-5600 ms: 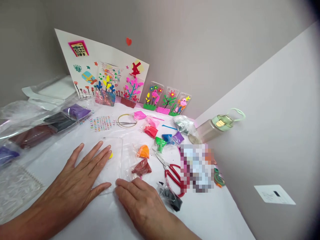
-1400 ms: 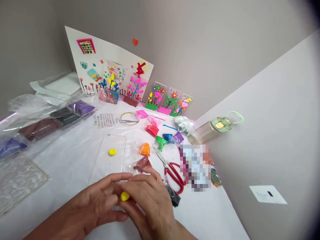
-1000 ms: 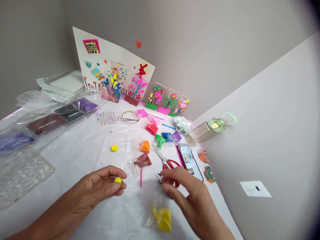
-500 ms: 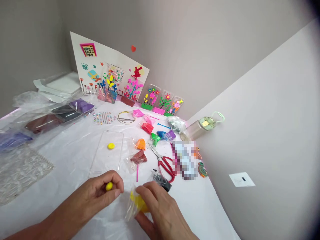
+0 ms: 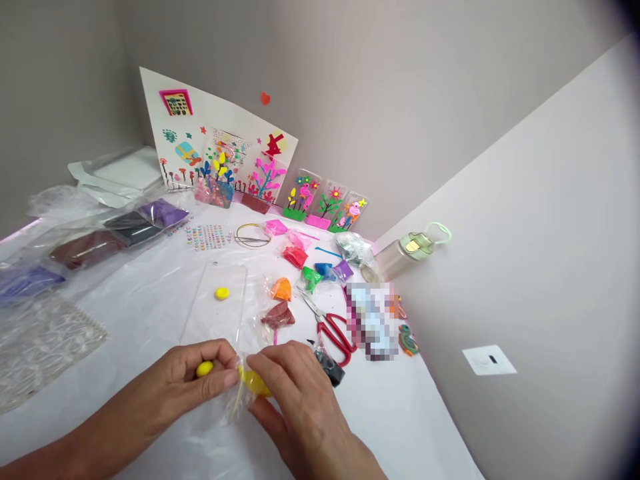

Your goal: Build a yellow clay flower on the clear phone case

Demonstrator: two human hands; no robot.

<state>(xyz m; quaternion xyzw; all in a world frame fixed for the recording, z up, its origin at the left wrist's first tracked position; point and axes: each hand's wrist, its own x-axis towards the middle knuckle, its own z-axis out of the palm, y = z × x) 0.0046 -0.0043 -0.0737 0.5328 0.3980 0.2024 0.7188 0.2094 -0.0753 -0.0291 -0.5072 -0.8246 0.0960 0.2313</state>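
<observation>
My left hand [image 5: 200, 377] is closed, with a small yellow clay ball [image 5: 205, 369] tucked in its curled fingers. Its thumb and fingertips meet at the edge of a clear plastic bag [image 5: 233, 402]. Yellow clay [image 5: 257, 383] lies inside that bag, and my right hand [image 5: 295, 400] grips it from the right, partly covering it. Beyond my hands, a clear phone case [image 5: 213, 319] rests flat with a yellow clay disc [image 5: 222, 293] on it. A bag of black clay [image 5: 330, 367] sits just past my right hand.
Red-handled scissors [image 5: 336, 339] lie to the right, near bagged brown clay [image 5: 279, 315] and orange clay [image 5: 281, 289]. A bottle [image 5: 407, 253] stands by the wall. Decorated cases [image 5: 303, 195] lean at the back. Large clay bags [image 5: 90, 247] and a textured clear sheet [image 5: 45, 347] occupy the left.
My right hand has moved left and slightly up with the bag of yellow clay, bringing it against my left hand. The left fingertips have come to the bag's edge, the ball still held.
</observation>
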